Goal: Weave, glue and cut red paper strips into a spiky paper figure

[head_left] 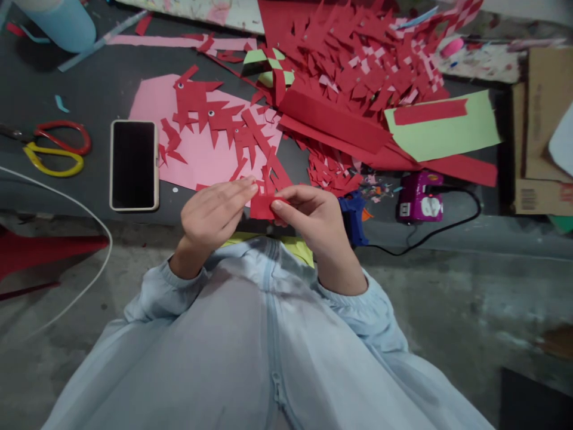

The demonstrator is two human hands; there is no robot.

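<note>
A small piece of red folded paper (261, 208) is held up at the table's front edge. My right hand (317, 220) pinches its right side, thumb on top. My left hand (217, 210) has its fingers pressed together, their tips at the paper's upper left; its thumb is hidden. Just beyond my hands, red paper fish with stick-on eyes, such as this fish (222, 119), lie on a pink paper sheet (156, 98). Loose red paper strips (257, 134) lie among them.
At the left are a phone (134, 165), scissors (58, 146) and a blue bottle (67, 24). A heap of cut red paper (353, 54) covers the back. To the right lie green paper (441, 134), a blue glue gun (353, 218), a purple corded box (419, 197) and cardboard (548, 119).
</note>
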